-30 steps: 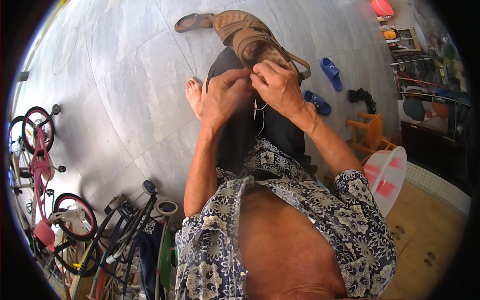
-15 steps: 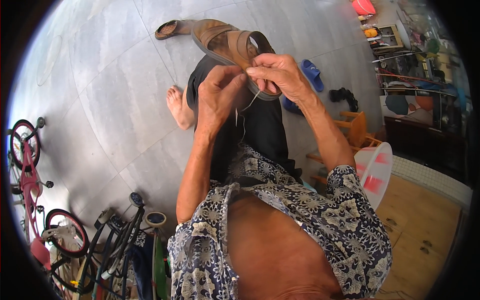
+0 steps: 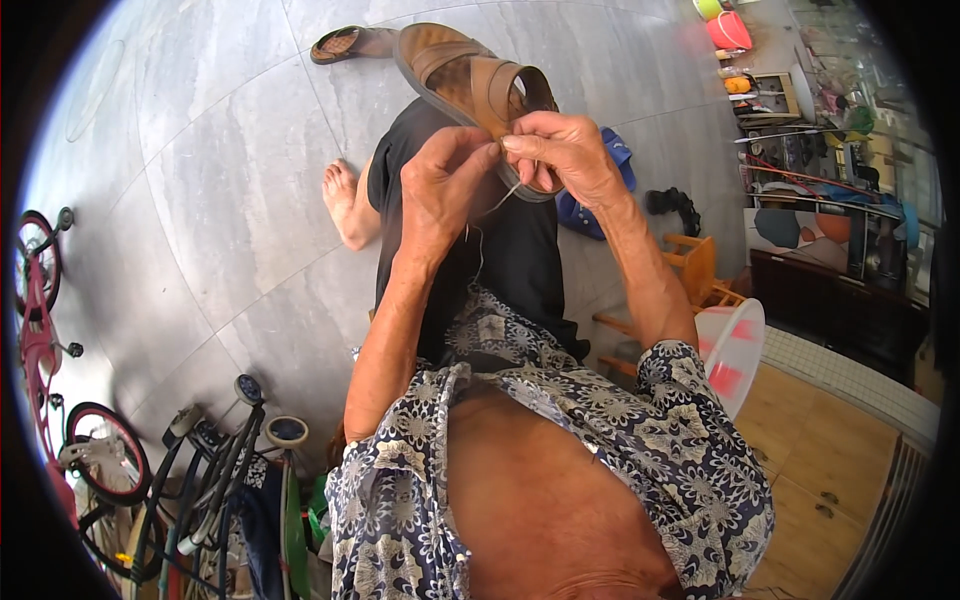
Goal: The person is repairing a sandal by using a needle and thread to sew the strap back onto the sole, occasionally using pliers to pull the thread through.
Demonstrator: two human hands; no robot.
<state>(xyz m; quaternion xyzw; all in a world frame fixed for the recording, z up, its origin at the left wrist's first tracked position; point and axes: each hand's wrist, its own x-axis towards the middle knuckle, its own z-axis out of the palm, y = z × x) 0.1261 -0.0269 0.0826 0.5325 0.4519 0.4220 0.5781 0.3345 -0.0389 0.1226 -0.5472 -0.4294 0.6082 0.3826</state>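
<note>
A brown strapped sandal (image 3: 455,72) rests over my dark-trousered knees, its toe pointing away to the upper left. At its near end, my left hand (image 3: 440,185) is closed in a pinch, thumb against forefinger. My right hand (image 3: 565,155) pinches too, its fingertips meeting those of the left. A thin pale thread (image 3: 478,245) runs down from below my right fingers toward my lap. Whatever sits between the left fingertips is too small to make out. Part of the sandal's heel lies hidden behind my right hand.
Another brown sandal (image 3: 345,45) lies on the grey tiled floor beyond. Blue slippers (image 3: 582,217) and a black object (image 3: 675,208) are to the right, near a wooden stool (image 3: 700,262) and a white-and-red tub (image 3: 735,360). A pink bicycle (image 3: 40,350) stands at left.
The view has shifted slightly, moving the surroundings leftward on the right side. Both hands keep their pinch at the sandal, fingertips still together.
</note>
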